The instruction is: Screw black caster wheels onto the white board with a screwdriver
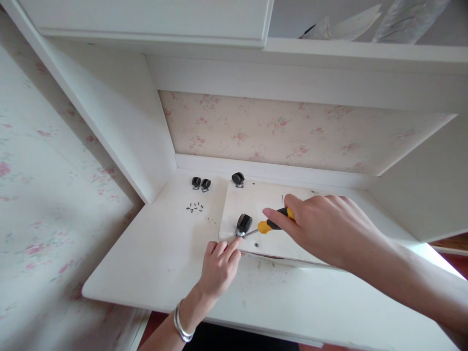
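My right hand [325,226] is wrapped round a yellow-and-black screwdriver [269,224], index finger stretched along its handle. The metal tip meets the base of a small black caster wheel [243,224] sitting at the near left corner of a white board [263,202] that lies on the desk. My left hand [220,265] rests on the desk just below that corner, fingers pinched together at the caster's metal plate. Whether they hold a screw is hidden. A silver bracelet circles my left wrist.
Two more black casters [201,183] stand at the back left of the white desk [161,253], and a third [238,179] sits at the board's far edge. Several small dark screws [194,208] lie loose left of the board. A white side panel and floral wallpaper enclose the nook.
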### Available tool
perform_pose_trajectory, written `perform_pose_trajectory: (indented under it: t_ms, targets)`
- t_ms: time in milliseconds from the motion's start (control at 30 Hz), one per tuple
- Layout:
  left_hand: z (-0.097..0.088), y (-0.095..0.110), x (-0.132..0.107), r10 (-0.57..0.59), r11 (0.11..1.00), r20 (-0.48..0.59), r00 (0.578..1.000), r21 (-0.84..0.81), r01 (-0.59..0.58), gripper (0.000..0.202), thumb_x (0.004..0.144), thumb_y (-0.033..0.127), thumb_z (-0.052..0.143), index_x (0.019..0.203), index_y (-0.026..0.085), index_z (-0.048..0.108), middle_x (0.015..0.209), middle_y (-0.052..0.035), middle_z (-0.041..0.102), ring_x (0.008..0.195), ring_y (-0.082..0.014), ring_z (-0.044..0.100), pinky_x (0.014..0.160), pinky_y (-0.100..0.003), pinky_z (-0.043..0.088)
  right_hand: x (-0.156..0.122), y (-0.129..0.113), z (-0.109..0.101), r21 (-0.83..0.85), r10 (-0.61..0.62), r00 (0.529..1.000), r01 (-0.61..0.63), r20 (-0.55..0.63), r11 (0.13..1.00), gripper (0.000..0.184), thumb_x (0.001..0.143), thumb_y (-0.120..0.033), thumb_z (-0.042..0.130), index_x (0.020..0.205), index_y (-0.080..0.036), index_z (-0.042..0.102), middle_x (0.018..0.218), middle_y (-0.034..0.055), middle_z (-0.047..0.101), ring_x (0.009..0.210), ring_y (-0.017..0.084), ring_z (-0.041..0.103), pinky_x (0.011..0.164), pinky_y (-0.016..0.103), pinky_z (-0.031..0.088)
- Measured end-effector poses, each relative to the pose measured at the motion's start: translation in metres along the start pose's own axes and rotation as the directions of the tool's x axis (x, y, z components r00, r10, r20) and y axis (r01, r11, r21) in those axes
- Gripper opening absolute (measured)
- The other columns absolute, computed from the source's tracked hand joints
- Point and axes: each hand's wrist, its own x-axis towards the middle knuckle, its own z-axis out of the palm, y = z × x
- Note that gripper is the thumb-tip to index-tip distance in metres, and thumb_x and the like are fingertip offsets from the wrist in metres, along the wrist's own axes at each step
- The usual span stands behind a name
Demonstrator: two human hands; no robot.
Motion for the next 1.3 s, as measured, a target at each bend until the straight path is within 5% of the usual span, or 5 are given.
perform_pose_trajectory:
  t_ms: [200,433,733,1133,1300]
  targets:
    - [0.002,0.0,-0.001,-0.005,1.0,0.009,1.0,-0.009,0.005,0.016,0.091,0.016,0.065,0.077,0.021,0.061,0.12,0.0002,0.073,0.076,-0.0171,0.059,0.069,-0.04,0.04,0.009,-0.01,-0.018,-0.036,-0.149,0.987,0.147,-0.055,0.988,0.057,0.101,-0.049,0.029,0.072,-0.017,0.066,0.055,0.0103,0.062,0.049,0.025,0.063,0.043,0.03,0.026]
    - [0.002,-0.001,-0.001,0.005,1.0,0.013,1.0,0.008,-0.005,0.016,0.092,0.017,0.065,0.077,0.021,0.06,0.12,0.001,0.074,0.078,-0.0177,0.06,0.069,-0.04,0.039,0.013,-0.014,-0.024,-0.008,-0.163,0.986,0.162,-0.046,0.987,0.058,0.101,-0.047,0.032,0.062,-0.018,0.065,0.055,0.0124,0.063,0.049,0.028,0.063,0.044,0.032,0.034]
    - [0.002,-0.002,-0.003,0.002,1.0,0.023,1.0,-0.008,-0.002,0.014,0.091,0.015,0.064,0.079,0.021,0.061,0.121,-0.0003,0.073,0.078,-0.0178,0.059,0.07,-0.04,0.04,0.012,0.005,-0.008,-0.074,-0.358,0.926,0.351,-0.12,0.934,0.019,0.089,-0.037,0.058,0.074,-0.025,0.056,0.059,0.0018,0.06,0.049,0.022,0.057,0.044,0.031,0.023]
    - [0.002,-0.003,-0.001,0.0,1.0,0.031,1.0,-0.005,0.0,0.016,0.091,0.014,0.063,0.077,0.021,0.061,0.12,0.001,0.074,0.076,-0.0174,0.058,0.069,-0.04,0.04,0.024,-0.001,-0.026,0.102,-0.269,0.963,0.266,0.024,0.959,0.031,0.097,-0.046,0.046,0.081,-0.022,0.058,0.071,0.0052,0.069,0.058,0.026,0.065,0.047,0.031,0.029]
    - [0.002,-0.003,-0.002,0.003,1.0,0.031,1.0,-0.004,-0.003,0.015,0.09,0.015,0.065,0.077,0.022,0.061,0.121,0.0016,0.073,0.076,-0.0172,0.059,0.069,-0.04,0.04,0.029,-0.006,-0.026,0.045,-0.237,0.971,0.238,-0.026,0.97,0.04,0.099,-0.048,0.04,0.08,-0.02,0.062,0.067,0.0079,0.067,0.059,0.028,0.066,0.048,0.032,0.034]
